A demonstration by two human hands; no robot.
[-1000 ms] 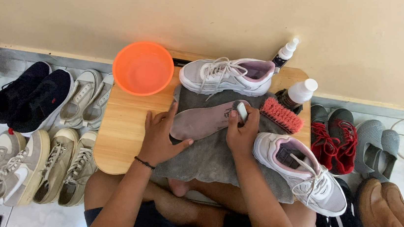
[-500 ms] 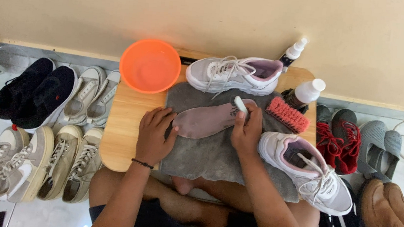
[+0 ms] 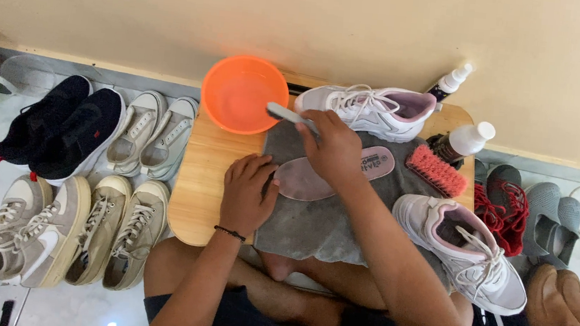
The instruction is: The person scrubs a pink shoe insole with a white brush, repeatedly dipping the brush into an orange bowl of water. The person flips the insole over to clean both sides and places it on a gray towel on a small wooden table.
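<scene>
Overhead, head view. Right hand closed around a small brush, whose bristle end reaches over the rim of the orange basin. Left hand, fingers spread flat, presses the heel end of a pink insole lying on a grey cloth that covers the low wooden table. One white sneaker stands at the table's far edge, a second white sneaker at the right edge. Pink scrub brush and two bottles lie near. Other shoes line the tiled floor at left.
</scene>
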